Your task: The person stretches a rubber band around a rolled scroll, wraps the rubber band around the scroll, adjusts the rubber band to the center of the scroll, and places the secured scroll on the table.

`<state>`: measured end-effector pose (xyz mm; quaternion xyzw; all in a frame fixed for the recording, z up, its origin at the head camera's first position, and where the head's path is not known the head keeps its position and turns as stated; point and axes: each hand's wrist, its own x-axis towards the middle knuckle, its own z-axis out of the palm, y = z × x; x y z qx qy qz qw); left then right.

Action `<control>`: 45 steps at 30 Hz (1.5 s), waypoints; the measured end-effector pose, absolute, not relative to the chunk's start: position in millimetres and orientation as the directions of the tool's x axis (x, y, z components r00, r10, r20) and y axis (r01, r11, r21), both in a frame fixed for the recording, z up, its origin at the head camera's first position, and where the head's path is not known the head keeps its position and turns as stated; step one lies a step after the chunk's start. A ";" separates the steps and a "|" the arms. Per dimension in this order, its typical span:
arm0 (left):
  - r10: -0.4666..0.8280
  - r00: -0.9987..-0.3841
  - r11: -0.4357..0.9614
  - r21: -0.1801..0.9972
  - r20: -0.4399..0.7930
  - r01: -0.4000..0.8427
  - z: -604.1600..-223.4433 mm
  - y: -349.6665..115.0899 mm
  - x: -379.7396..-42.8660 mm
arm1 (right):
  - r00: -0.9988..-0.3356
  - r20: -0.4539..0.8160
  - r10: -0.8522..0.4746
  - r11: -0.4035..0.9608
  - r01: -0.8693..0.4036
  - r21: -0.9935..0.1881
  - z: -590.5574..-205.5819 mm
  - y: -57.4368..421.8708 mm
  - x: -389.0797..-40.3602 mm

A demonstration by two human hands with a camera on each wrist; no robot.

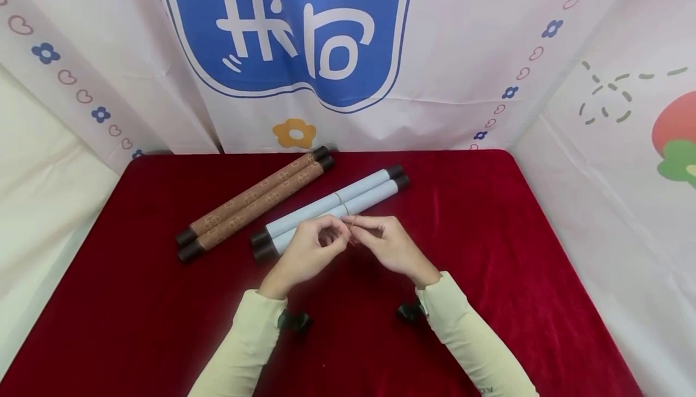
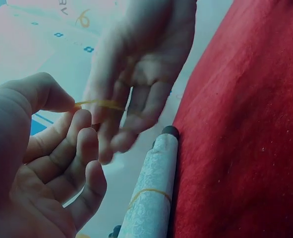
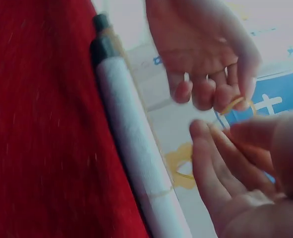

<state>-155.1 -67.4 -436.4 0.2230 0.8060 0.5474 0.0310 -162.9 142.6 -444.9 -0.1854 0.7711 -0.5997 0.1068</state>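
An orange-yellow rubber band stretches between the two hands over the red table. The left hand pinches one side of it between thumb and index finger, the other fingers loosely bent. The right hand holds the opposite side at its thumb and fingertips. Just beyond the hands lie two pale blue scrolls side by side with dark end caps. Around their middle runs a thin band of similar colour. The left forearm and hand overlap the near end of these scrolls in the head view.
Two brown patterned scrolls with dark caps lie side by side at the back left. A red velvet cloth covers the table. White printed curtains stand behind and beside it.
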 end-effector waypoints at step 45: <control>0.296 -0.954 0.893 0.364 -0.036 0.264 -417.3 -192.9 -223.2 | -0.920 -0.048 -0.388 0.737 -0.279 -0.616 -425.3 169.0 -172.3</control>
